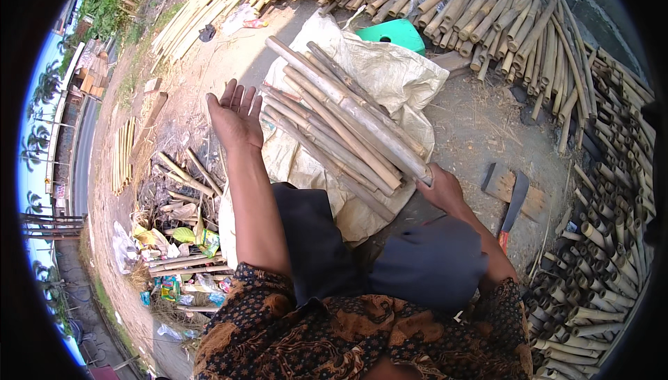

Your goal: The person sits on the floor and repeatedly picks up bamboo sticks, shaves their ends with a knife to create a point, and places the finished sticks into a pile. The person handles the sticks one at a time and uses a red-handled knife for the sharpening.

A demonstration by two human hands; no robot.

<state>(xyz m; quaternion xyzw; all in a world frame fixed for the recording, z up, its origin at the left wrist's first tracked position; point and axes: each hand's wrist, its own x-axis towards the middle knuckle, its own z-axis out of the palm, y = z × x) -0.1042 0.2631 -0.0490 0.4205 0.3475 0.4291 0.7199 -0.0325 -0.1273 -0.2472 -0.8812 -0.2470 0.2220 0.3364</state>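
Note:
Across a white woven sack [327,35] in front of me lies a loose bundle of bamboo poles [348,119]. My right hand [442,188] is closed at the near right end of the topmost, thickest bamboo pole [390,145]; its fingers are partly hidden by the pole. Palm up, my left hand [237,115] is raised left of the bundle, with its fingers stretched out and nothing in it. To the right of my knees, a machete [515,202] with a dark blade and red handle rests against a wooden block [534,202].
A green plastic stool [394,34] lies beyond the sack. Large stacks of bamboo [480,14] line the back, and more cut bamboo [605,255] is piled along the right. On the left are litter and scrap bamboo [188,241], with a road [85,150] farther off.

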